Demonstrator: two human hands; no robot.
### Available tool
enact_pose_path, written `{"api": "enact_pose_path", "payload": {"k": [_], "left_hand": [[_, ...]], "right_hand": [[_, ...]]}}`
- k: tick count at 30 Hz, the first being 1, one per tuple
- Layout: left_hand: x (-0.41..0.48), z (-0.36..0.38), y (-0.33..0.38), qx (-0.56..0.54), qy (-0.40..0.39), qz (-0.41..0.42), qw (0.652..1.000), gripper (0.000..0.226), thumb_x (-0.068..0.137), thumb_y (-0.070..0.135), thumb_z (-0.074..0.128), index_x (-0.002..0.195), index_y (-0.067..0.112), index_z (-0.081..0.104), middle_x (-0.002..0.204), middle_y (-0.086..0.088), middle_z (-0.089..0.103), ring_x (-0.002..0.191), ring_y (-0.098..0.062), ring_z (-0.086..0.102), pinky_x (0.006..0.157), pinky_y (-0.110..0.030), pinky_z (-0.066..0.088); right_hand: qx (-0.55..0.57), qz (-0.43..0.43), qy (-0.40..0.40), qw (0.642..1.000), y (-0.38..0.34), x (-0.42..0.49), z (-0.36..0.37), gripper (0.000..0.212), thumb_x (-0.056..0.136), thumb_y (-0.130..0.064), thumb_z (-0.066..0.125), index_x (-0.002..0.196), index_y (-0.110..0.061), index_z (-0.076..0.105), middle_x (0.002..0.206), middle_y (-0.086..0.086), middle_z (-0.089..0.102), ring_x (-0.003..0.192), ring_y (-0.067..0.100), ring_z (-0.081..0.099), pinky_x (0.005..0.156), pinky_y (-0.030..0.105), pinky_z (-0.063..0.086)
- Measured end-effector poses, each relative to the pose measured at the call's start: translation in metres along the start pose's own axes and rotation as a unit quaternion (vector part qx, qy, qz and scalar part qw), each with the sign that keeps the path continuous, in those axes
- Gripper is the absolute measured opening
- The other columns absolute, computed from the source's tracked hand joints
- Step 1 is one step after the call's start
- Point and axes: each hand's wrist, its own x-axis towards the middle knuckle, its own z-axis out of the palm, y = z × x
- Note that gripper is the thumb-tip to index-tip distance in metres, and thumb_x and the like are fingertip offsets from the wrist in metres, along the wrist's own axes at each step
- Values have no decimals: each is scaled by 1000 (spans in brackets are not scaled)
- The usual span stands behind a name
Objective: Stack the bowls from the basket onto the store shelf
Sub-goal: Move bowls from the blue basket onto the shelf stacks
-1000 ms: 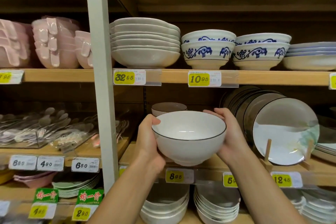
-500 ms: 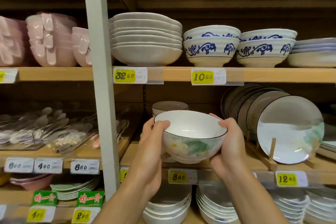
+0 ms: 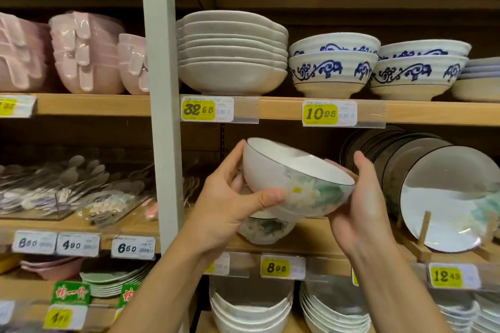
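Bowl (image 3: 281,170) one, tilted, left hand (image 3: 224,205), right hand (image 3: 362,205)

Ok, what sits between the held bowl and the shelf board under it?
Head view: another floral bowl stands upright on the shelf, beneath the tilted bowl held by the left hand and right hand. Whether the bowls touch is unclear.

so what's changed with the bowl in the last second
The bowl went from level to tipped, with its rim dropping to the right and its flower side now showing. It has moved in over the shelf bowl. The left hand and right hand still hold it. The plates stayed put.
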Motion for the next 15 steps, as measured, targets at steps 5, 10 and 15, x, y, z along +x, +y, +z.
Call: {"api": "enact_pose_path", "payload": {"k": [5, 10, 15], "left_hand": [[20, -19, 1, 59, -20, -11, 998, 114, 56, 7, 88, 151, 24, 27, 146, 8, 48, 130, -7, 49, 103, -29, 45], [26, -37, -22, 86, 13, -56, 995, 123, 49, 8, 89, 152, 19, 22, 148, 8, 43, 132, -4, 45, 111, -32, 37], [33, -46, -50, 115, 38, -61, 991, 93, 50, 21, 94, 131, 25, 48, 129, 13, 60, 117, 3, 56, 92, -15, 48]], "right_hand": [[-10, -46, -62, 997, 18, 15, 19, 25, 88, -37, 56, 98, -20, 72, 101, 8, 73, 97, 21, 68, 87, 39, 51], [-107, -66, -41, 991, 34, 45, 18, 51, 86, -37, 57, 131, -14, 53, 121, 13, 66, 114, 26, 62, 91, 39, 49], [-196, -56, -27, 979, 49, 62, 16, 56, 77, -47, 56, 119, -10, 62, 108, 10, 72, 102, 24, 68, 84, 38, 53]]}}
